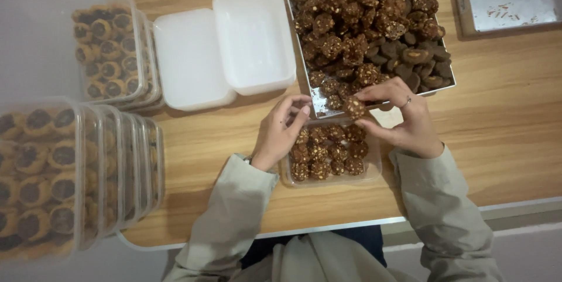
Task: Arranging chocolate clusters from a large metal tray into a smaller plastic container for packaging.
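Right hand [404, 119] pinching nut-studded chocolate cookie [353, 107] over clear tub [374, 168] on counter [503, 124]; left hand [281, 132] steadying tub rim, fingers loosely curled. Probably light, crumbly, fragile: best gripped gently by the sides

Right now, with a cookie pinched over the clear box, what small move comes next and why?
Probably lower the round nut-studded chocolate cookie in the right hand into the clear plastic box: its rows are filled except along the far edge, and the left hand rests at the box's left rim.

cookies [366, 18]: dark brown, nut-speckled | lids [225, 48]: white | table [503, 130]: light wood grain | sleeves [234, 212]: beige
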